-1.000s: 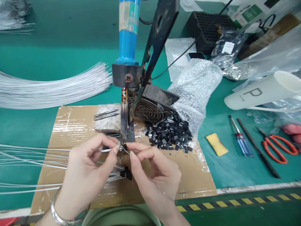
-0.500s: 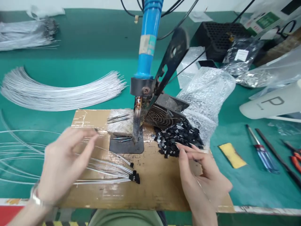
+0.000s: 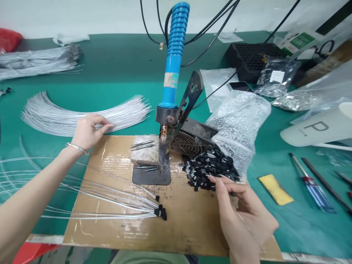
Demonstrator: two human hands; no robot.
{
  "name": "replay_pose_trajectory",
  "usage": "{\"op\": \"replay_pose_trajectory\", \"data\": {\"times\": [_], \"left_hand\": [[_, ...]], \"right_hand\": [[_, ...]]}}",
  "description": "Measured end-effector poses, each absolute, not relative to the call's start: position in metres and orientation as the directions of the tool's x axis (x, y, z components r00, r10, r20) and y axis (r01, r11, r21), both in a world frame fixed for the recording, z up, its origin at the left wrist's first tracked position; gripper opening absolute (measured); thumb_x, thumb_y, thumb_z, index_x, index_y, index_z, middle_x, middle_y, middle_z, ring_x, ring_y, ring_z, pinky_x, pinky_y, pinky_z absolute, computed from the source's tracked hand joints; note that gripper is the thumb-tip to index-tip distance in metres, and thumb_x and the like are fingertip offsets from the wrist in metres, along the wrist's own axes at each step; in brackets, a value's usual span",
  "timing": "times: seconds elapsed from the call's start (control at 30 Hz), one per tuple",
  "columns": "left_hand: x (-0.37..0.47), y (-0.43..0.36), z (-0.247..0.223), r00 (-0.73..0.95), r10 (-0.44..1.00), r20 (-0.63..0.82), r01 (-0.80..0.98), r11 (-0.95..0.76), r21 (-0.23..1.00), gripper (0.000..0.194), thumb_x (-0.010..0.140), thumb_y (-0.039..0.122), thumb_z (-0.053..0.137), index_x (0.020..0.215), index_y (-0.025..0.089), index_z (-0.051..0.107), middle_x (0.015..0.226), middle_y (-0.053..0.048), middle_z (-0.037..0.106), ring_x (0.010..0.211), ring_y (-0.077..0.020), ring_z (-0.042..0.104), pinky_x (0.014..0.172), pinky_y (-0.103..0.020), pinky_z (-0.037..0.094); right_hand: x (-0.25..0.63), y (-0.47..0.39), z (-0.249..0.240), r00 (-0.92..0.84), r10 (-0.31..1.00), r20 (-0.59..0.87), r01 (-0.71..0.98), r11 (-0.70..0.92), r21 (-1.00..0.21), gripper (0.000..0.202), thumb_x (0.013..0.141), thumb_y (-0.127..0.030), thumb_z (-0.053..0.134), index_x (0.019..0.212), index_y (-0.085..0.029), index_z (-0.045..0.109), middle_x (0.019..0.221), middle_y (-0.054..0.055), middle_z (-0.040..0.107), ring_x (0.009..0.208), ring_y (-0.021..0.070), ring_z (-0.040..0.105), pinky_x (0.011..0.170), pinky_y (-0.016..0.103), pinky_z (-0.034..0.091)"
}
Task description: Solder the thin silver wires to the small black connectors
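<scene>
My left hand [image 3: 92, 131] rests at the front edge of a curved bundle of white wires [image 3: 59, 116], thumb and forefinger close together; what is between them is too small to tell. At the right, my right hand [image 3: 242, 205] pinches a thin metal tool, its tip by the pile of small black pieces [image 3: 210, 165]. Several white wires with black ends [image 3: 161, 211] lie on the cardboard [image 3: 189, 227]. A blue-handled hot tool [image 3: 177, 47] stands clamped upright over a dark plate [image 3: 151, 178], beside a pale block [image 3: 143, 156] with metal pins on it.
Bubble wrap [image 3: 242, 121] lies behind the black pieces. On the right are a yellow sponge [image 3: 276, 189], a screwdriver [image 3: 313, 187] and a white cup [image 3: 319, 126]. A black crate [image 3: 253, 58] stands at the back; another wire bundle [image 3: 35, 60] is back left.
My left hand has moved up and away from above the cardboard to the curved wire bundle. My right hand stays beside the black pieces. The view has tilted up slightly.
</scene>
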State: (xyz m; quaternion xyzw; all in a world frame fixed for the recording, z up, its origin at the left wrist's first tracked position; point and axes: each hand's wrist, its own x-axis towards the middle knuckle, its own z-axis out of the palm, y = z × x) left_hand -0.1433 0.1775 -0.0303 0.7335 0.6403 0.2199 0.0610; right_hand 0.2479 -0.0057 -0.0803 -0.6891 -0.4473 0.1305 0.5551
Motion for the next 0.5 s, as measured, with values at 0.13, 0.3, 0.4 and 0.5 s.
{"op": "replay_pose_trajectory", "data": {"times": [0.13, 0.3, 0.4, 0.5], "left_hand": [[-0.153, 0.169, -0.027, 0.037, 0.956, 0.291, 0.931, -0.139, 0.337, 0.032, 0.103, 0.04, 0.072, 0.124, 0.016, 0.071, 0.127, -0.01, 0.074, 0.113, -0.0266, 0.073, 0.099, -0.05, 0.061], [-0.156, 0.158, -0.023, 0.017, 0.937, 0.349, 0.928, -0.145, 0.344, 0.033, 0.104, 0.04, 0.07, 0.127, 0.016, 0.07, 0.125, -0.009, 0.074, 0.108, -0.0252, 0.074, 0.094, -0.047, 0.064], [-0.158, 0.155, -0.023, 0.053, 0.937, 0.347, 0.926, -0.176, 0.334, 0.032, 0.104, 0.04, 0.07, 0.126, 0.016, 0.07, 0.121, -0.009, 0.075, 0.101, -0.0229, 0.075, 0.09, -0.044, 0.065], [-0.164, 0.157, -0.03, 0.107, 0.929, 0.355, 0.94, -0.211, 0.269, 0.033, 0.104, 0.04, 0.07, 0.126, 0.016, 0.07, 0.124, -0.009, 0.074, 0.108, -0.0248, 0.074, 0.095, -0.047, 0.064]], "right_hand": [[0.247, -0.005, -0.081, 0.597, 0.752, 0.28, 0.454, -0.029, -0.891, 0.033, 0.094, -0.048, 0.08, 0.078, -0.021, 0.072, 0.089, 0.011, 0.085, 0.097, 0.0325, 0.082, 0.102, 0.051, 0.061], [0.243, -0.004, -0.078, 0.628, 0.739, 0.244, 0.405, -0.042, -0.913, 0.031, 0.09, -0.049, 0.083, 0.078, -0.022, 0.074, 0.087, 0.011, 0.084, 0.095, 0.0319, 0.081, 0.101, 0.049, 0.06], [0.243, -0.005, -0.078, 0.626, 0.746, 0.229, 0.384, -0.039, -0.922, 0.032, 0.091, -0.049, 0.083, 0.078, -0.022, 0.073, 0.087, 0.01, 0.083, 0.096, 0.0311, 0.081, 0.099, 0.045, 0.06], [0.244, -0.007, -0.078, 0.62, 0.755, 0.216, 0.381, -0.049, -0.923, 0.032, 0.092, -0.049, 0.083, 0.078, -0.022, 0.072, 0.089, 0.01, 0.084, 0.098, 0.0313, 0.081, 0.101, 0.045, 0.058]]}}
